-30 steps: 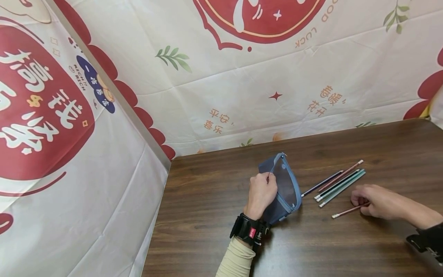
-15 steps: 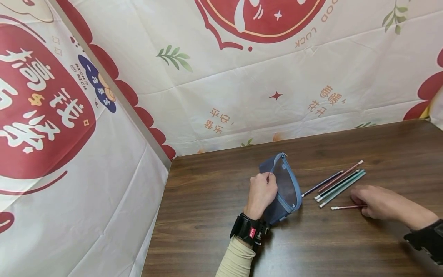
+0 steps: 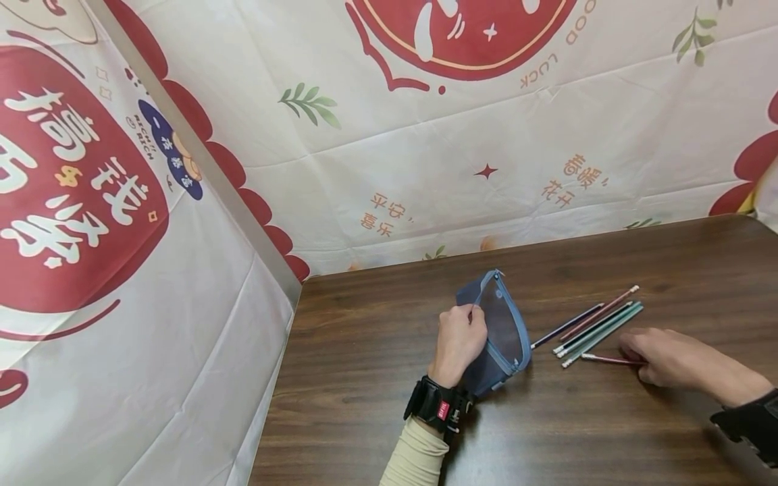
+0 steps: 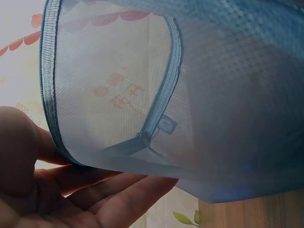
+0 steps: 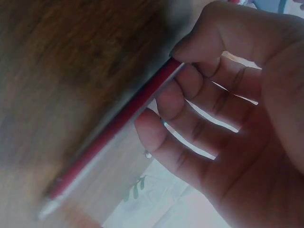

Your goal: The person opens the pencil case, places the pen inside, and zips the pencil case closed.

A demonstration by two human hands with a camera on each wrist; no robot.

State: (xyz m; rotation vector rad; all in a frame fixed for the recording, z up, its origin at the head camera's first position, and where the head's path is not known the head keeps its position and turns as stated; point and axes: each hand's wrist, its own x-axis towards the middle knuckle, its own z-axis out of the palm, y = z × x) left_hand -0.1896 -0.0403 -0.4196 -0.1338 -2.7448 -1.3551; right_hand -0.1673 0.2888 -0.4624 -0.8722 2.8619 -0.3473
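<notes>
My left hand [image 3: 460, 341] grips the near edge of a blue mesh pencil case [image 3: 515, 324], which is tilted with its zipped mouth spread toward the right. In the left wrist view, the fingers [image 4: 128, 199] lie against the see-through mesh beside the zipper [image 4: 164, 90]. Over the table, my right hand [image 3: 675, 358] pinches a dark red pencil [image 3: 610, 360] whose white-tipped end points left. Thumb and fingertips meet on that pencil [image 5: 116, 126] in the right wrist view. Between the hands lie several loose pencils [image 3: 598, 331], green, dark and reddish.
The brown wooden table [image 3: 352, 351] ends at a white printed cloth [image 3: 389, 155] behind it. Another printed cloth [image 3: 200, 324] hangs along the left side. One dark blue pencil [image 3: 565, 327] lies with its end close to the pencil case's mouth.
The red pencil in my right hand has swung, its left end rising toward the loose pencils. My left hand and the pencil case stay in place.
</notes>
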